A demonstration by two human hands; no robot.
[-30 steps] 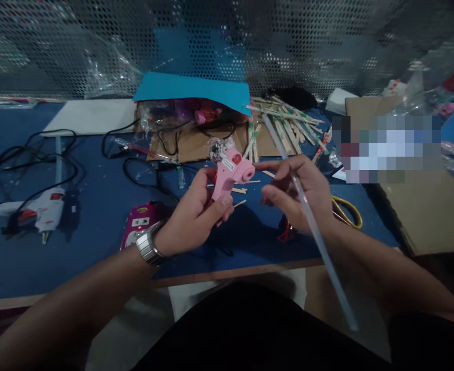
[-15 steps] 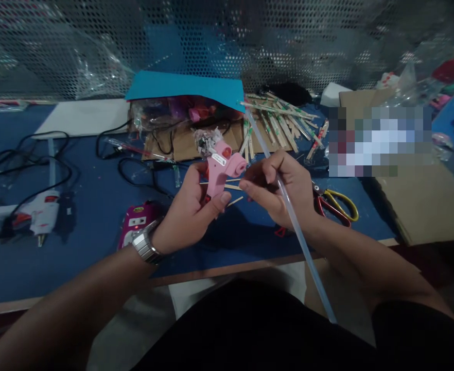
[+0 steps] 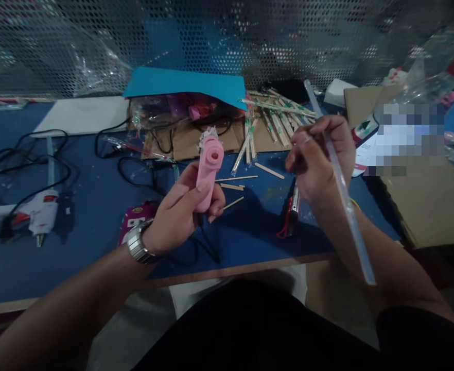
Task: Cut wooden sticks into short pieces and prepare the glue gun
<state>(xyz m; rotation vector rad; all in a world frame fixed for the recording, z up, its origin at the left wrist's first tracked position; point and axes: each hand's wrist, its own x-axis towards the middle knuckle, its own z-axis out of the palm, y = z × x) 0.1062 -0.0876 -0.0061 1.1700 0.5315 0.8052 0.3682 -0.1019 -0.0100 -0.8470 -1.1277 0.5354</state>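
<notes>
A pink glue gun [image 3: 207, 175] is gripped in my left hand [image 3: 184, 206], its round rear end facing me and a black cord hanging below. Something crumpled and whitish shows at its far end. My right hand [image 3: 321, 157], closed, holds a long translucent glue stick [image 3: 346, 206] that slants from the upper left down across my right forearm. The two hands are apart. Under them on the blue table [image 3: 246, 232] lie small wooden sticks [image 3: 231, 186] and a black and red cutter [image 3: 293, 206].
At the left rests a white glue gun [image 3: 44, 211] beside looped black cables. A purple power socket [image 3: 134, 219] sits by my left wrist. Wrapped sticks [image 3: 277, 118], a blue sheet [image 3: 184, 82] and cardboard [image 3: 428, 206] lie farther back and right.
My right hand has moved right and up with the glue stick, away from the pink gun. My left hand has turned the gun so its rear faces me. The cutter has come into view.
</notes>
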